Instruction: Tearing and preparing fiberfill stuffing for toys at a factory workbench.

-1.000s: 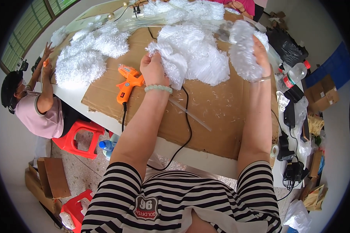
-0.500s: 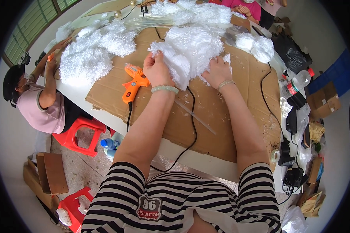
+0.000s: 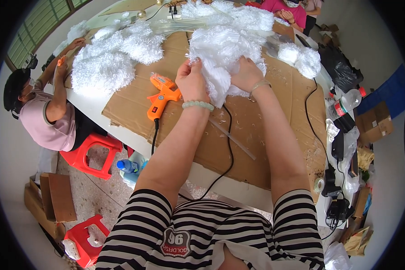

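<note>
A bunched piece of white fringed fabric (image 3: 218,78) lies before me, with pleat-like folds on its near side and shaggy strands farther back. My left hand (image 3: 192,82) pinches its left edge between thumb and fingers. On the other side, my right hand (image 3: 247,75) has its fingers curled down into the cloth; the fingertips are partly hidden in the folds. Just left of my left hand, an orange glue gun (image 3: 164,93) rests on the cardboard (image 3: 207,155). A thin translucent glue stick (image 3: 233,138) lies between my forearms, next to a black cord.
Shaggy white heaps (image 3: 104,67) cover the left and far table. A person (image 3: 47,112) sits at the left on a red stool (image 3: 92,155); another person (image 3: 285,13) is at the far side. A plastic bottle (image 3: 346,102) and black adapters (image 3: 339,209) line the right edge.
My right hand has moved inward, closer to my left hand, and the fabric between them is more bunched. My left hand keeps its pinch. The whole view has shifted slightly.
</note>
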Tool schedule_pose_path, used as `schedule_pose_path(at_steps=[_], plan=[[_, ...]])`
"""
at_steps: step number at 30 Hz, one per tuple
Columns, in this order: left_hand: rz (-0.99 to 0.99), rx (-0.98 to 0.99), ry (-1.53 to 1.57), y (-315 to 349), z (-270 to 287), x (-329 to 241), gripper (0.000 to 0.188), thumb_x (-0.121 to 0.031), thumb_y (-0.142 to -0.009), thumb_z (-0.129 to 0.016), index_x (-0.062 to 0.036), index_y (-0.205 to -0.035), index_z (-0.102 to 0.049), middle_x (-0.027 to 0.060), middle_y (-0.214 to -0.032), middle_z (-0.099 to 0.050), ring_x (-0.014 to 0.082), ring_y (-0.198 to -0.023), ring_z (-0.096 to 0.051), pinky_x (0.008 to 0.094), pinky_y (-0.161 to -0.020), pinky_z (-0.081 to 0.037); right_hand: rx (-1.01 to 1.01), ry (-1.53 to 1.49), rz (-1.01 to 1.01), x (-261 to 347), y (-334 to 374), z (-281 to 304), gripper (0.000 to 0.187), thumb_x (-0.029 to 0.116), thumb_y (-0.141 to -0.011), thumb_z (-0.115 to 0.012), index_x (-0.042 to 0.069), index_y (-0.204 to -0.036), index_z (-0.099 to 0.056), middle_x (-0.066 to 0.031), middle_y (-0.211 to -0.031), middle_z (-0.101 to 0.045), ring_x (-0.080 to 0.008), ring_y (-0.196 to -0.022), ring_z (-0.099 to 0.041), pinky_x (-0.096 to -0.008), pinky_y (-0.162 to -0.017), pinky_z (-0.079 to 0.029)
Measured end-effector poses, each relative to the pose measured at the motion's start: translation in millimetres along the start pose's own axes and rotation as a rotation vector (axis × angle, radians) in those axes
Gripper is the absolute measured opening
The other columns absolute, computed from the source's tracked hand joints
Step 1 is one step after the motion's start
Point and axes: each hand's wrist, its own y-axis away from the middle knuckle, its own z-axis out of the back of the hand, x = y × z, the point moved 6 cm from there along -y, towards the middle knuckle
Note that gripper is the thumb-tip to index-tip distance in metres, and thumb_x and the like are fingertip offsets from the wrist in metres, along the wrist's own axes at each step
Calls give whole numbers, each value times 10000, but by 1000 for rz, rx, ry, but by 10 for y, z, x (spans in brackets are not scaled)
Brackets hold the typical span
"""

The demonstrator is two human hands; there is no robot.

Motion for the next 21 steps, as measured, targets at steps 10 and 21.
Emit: schedule_pose_path(at_steps=[10,21], plan=[[167,436,-62,365,-349,47,102,-40,-793,-608,20,-875,-616,16,-725,-594,74,-619,-512,206,-557,-410,-276,-475,322,150,501,570,202,90,-742,-631,14,-927,-604,-106,-853,-620,-175,-678,-605,-275,-584,-471],[316,363,-9,210,-238,220,68,-44,-837,-538,-17,-792,-582,25,-673,-584,97,-542,-534,225,-461,-421,-348,-486,213,-223,383,635,99,82,-789,-606,-14,-791,-580,-12,-631,-565,-78,-563,-524,-209,-518,-410]])
